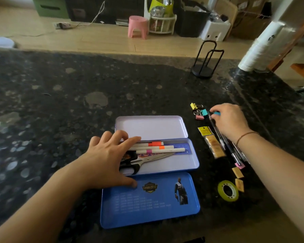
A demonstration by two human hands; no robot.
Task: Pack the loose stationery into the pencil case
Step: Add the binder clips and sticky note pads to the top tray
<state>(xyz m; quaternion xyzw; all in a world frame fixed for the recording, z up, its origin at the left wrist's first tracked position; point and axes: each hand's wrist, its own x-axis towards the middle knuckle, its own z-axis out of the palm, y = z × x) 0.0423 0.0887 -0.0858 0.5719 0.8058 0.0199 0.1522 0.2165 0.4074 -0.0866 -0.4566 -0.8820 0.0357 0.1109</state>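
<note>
A blue tin pencil case [191, 163] lies open on the dark counter, its lid [153, 127] folded back and a blue tray [147, 207] in front. Inside lie three white markers [165, 147], a ruler and black-handled scissors [147, 159]. My left hand [109, 155] rests flat over the case's left end, fingers spread. My right hand [230, 120] pinches a teal binder clip [217, 113] beside other clips [197, 111]. Pens [225, 142], a yellow packet [211, 142], erasers [238, 172] and a green tape roll [228, 190] lie to the right.
A black wire stand [203, 67] stands at the back right of the counter, with a white stack of cups [260, 50] beyond it. The counter's far edge drops to a wooden floor holding a pink stool [138, 27].
</note>
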